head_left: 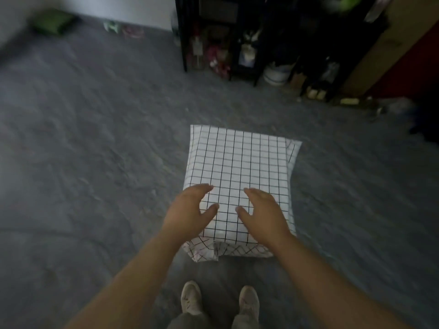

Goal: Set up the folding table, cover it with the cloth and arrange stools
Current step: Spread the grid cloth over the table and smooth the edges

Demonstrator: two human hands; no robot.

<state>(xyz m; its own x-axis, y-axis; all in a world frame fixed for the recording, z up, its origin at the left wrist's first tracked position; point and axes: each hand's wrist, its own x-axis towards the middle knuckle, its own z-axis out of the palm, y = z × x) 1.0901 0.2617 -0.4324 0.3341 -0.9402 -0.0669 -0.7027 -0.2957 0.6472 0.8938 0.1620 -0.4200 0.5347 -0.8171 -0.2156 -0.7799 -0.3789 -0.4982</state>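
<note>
Grey floor (95, 138), black shelf rack (237, 32) far right. Checked cloth (237, 162) lies mid-scene, draped over a flat top, probably the folding table, which is hidden. Its long axis runs near to far. Left hand (187, 210) and right hand (263, 214) are over its near end, equally close, fingers spread, gripping nothing. Contact unclear. No stools visible.

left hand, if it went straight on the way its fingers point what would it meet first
Most likely the checked cloth: the left hand, fingers spread, points forward and down over its near end. Whether the fingertips already touch it is unclear from this view.
</note>
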